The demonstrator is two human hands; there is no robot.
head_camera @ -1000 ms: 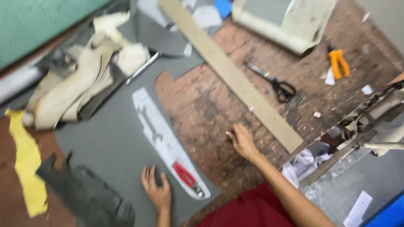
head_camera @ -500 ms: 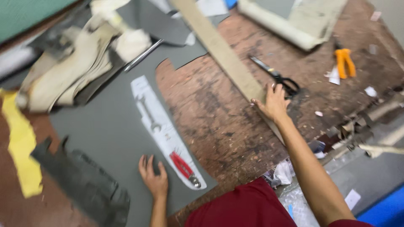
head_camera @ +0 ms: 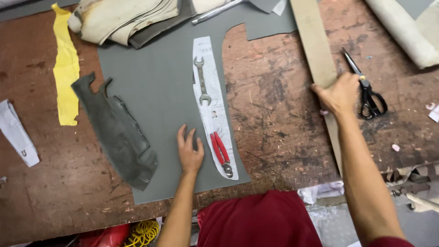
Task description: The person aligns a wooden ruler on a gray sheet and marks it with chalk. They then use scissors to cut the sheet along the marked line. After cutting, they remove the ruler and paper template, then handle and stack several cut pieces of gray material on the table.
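My left hand [head_camera: 190,150] lies flat, fingers apart, on a grey sheet of material [head_camera: 157,96] spread on the worn brown table [head_camera: 279,114]. Just right of it a white paper pattern [head_camera: 214,110] rests on the sheet, weighted by a steel wrench [head_camera: 201,80] and red-handled pliers [head_camera: 221,152]. My right hand [head_camera: 339,93] grips a long beige wooden straightedge [head_camera: 315,45] that runs diagonally across the table. Black-handled scissors [head_camera: 366,89] lie right beside that hand.
A dark grey cut piece [head_camera: 116,130] lies at the sheet's left edge. A yellow strip [head_camera: 66,64] and a white paper scrap [head_camera: 16,132] sit farther left. Folded cream fabric [head_camera: 123,18] is at the back, a rolled bundle [head_camera: 407,27] at the back right.
My right hand has moved from the bare table out to the right and closed on the wooden straightedge. The left hand has stayed flat on the grey sheet.
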